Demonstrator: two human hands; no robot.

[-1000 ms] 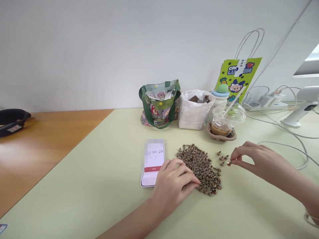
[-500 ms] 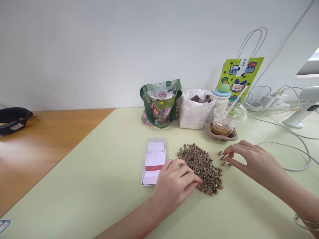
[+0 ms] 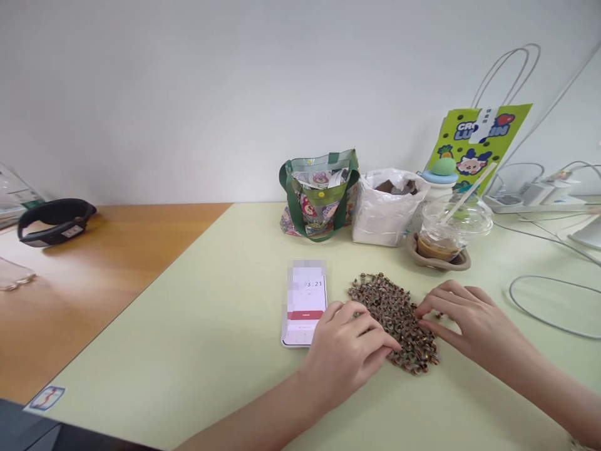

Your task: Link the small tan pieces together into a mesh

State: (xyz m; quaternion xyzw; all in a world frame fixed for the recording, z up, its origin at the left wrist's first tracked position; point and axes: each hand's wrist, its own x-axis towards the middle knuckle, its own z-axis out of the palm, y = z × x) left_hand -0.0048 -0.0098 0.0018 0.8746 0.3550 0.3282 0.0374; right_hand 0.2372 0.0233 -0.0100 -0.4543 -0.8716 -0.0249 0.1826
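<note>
Heap of small brown-bronze metal rings [image 3: 393, 311] lies mid pale green desk mat [image 3: 211, 326], just right of white phone with red band [image 3: 306, 304]. Left hand [image 3: 347, 351] lies flat on heap's near-left edge, fingers loosely spread, holding nothing. Right hand [image 3: 469, 316] has fingertips on heap's right edge, fingers slightly curled; cannot tell whether a ring is pinched. Behind heap: clear plastic iced-drink cup with straw [image 3: 446, 232], white plastic bag [image 3: 385, 210], green cartoon-print tote [image 3: 319, 194].
</note>
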